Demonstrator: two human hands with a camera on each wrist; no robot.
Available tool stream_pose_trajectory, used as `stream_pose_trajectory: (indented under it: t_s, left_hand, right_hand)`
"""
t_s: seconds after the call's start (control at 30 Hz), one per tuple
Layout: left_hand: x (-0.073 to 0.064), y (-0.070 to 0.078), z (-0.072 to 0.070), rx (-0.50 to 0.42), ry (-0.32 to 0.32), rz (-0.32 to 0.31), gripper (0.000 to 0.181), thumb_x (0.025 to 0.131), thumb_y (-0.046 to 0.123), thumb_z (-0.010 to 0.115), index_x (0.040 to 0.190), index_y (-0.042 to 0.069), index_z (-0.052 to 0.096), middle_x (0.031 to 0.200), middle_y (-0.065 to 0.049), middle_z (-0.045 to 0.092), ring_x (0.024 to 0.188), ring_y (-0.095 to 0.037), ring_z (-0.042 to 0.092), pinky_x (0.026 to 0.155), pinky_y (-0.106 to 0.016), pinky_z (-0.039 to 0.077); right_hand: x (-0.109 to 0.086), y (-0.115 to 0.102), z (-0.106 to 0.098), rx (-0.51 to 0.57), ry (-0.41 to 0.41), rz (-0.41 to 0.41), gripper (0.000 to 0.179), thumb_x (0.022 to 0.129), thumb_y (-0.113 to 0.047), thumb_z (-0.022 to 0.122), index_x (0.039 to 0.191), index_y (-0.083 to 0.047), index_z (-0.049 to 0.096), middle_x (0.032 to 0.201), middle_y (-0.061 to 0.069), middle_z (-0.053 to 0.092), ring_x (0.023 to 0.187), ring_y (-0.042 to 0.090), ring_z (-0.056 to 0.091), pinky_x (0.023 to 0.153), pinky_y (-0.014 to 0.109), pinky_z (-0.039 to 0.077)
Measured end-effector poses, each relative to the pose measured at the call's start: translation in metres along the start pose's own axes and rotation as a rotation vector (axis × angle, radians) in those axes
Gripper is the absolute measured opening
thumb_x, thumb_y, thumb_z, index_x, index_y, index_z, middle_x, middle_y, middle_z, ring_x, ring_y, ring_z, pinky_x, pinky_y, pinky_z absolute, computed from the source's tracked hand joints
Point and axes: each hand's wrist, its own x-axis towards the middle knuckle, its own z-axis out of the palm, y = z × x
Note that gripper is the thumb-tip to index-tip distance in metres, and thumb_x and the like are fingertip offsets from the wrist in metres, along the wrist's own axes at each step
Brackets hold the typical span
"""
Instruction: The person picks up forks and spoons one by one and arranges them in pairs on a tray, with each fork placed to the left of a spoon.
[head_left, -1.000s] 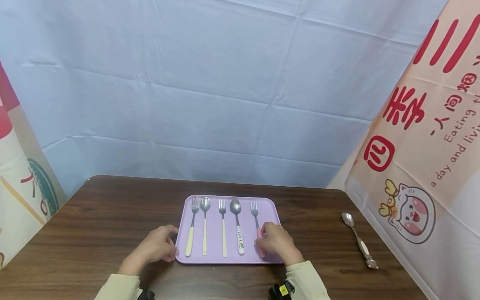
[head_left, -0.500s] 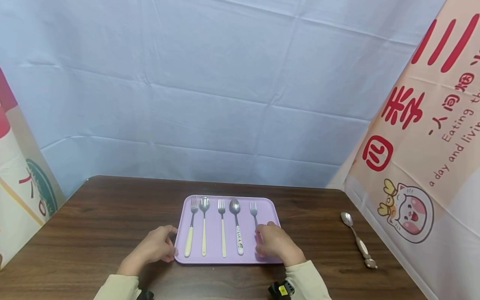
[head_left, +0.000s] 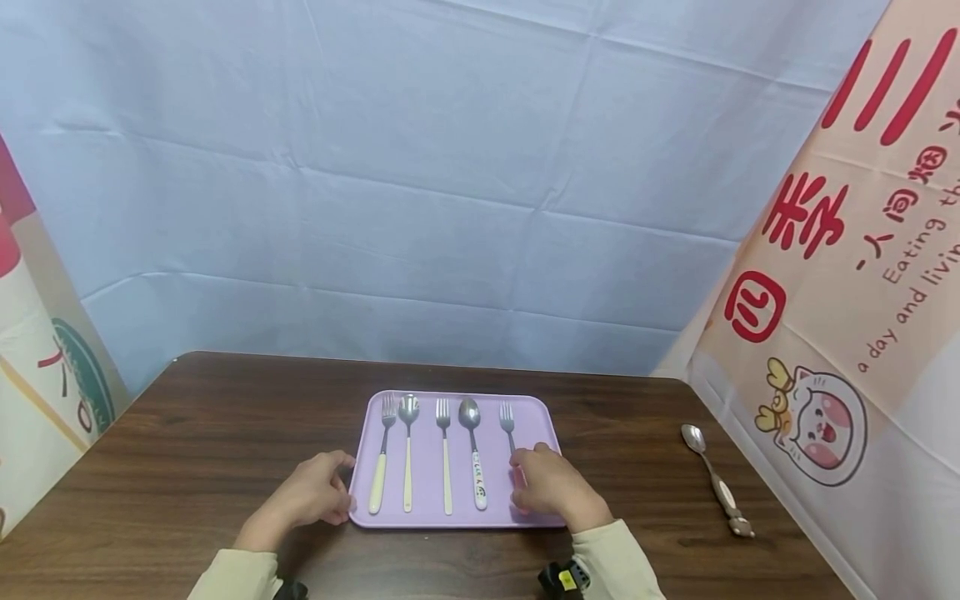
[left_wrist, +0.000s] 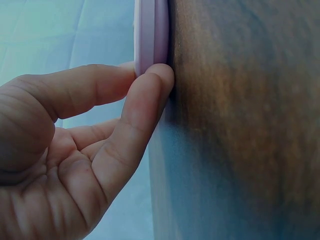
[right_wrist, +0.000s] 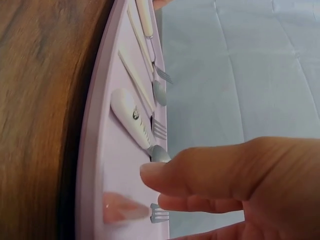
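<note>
My left hand (head_left: 315, 492) pinches the left rim of a lilac tray (head_left: 457, 520); in the left wrist view, thumb and finger meet at the tray's edge (left_wrist: 151, 35). On the tray's right side, my right hand (head_left: 557, 483) is over the handle of a pink-handled fork (head_left: 507, 417). In the right wrist view its thumb and index finger are close together beside that fork, apart from its pink handle (right_wrist: 122, 207). Leftward of it in a row lie a patterned-handle spoon (head_left: 477, 467), a thin fork (head_left: 446, 467), a thin spoon (head_left: 408, 467) and a thick-handled fork (head_left: 381, 467).
A lone spoon (head_left: 718, 483) lies on the dark wooden table (head_left: 247, 417), well right of the tray. Pale blue cloth (head_left: 420, 208) hangs behind the table. A printed cloth (head_left: 832, 333) slopes along the right side, with another (head_left: 45, 392) at the left.
My right hand has shifted slightly left and now covers the pink fork handle that showed a second ago. The left hand stays at the tray's rim.
</note>
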Motion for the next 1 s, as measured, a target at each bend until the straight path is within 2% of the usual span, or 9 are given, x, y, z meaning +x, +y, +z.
stream_pose_trajectory:
  t_s: [0.13,0.27,0.53,1.0]
  left_hand:
    - [0.000,0.000,0.000,0.002,-0.008,0.005,0.049,0.065,-0.017,0.064,0.112,-0.013,0.051,0.066,-0.013,0.051,0.051,-0.021,0.058,0.046,-0.031,0.055]
    - [0.000,0.000,0.000,-0.001,-0.007,0.007,0.049,0.065,-0.017,0.063,0.112,-0.013,0.051,0.065,-0.013,0.051,0.051,-0.021,0.058,0.046,-0.032,0.055]
    - [0.000,0.001,0.000,0.000,0.000,-0.009,0.049,0.065,-0.017,0.064,0.112,-0.013,0.051,0.066,-0.013,0.051,0.051,-0.021,0.058,0.047,-0.032,0.055]
    - [0.000,0.001,-0.001,0.000,-0.013,-0.011,0.051,0.065,-0.018,0.062,0.113,-0.013,0.050,0.066,-0.013,0.051,0.051,-0.021,0.058,0.047,-0.031,0.055]
  right_hand:
    - [-0.003,0.006,-0.001,-0.008,-0.008,0.029,0.033,0.062,-0.008,0.074,0.093,-0.002,0.064,0.080,0.008,0.052,0.070,0.020,0.048,0.064,0.038,0.047]
    - [-0.007,0.017,-0.004,-0.022,-0.005,0.073,0.039,0.064,-0.008,0.074,0.101,0.000,0.065,0.088,0.012,0.056,0.074,0.021,0.050,0.068,0.039,0.049]
    - [-0.019,0.041,-0.014,-0.043,0.009,0.143,0.035,0.066,-0.008,0.074,0.099,0.001,0.065,0.085,0.010,0.054,0.072,0.021,0.050,0.065,0.039,0.050]
    - [-0.031,0.079,-0.022,-0.059,0.011,0.152,0.029,0.068,-0.010,0.075,0.094,-0.001,0.064,0.089,0.010,0.059,0.085,0.029,0.056,0.072,0.046,0.050]
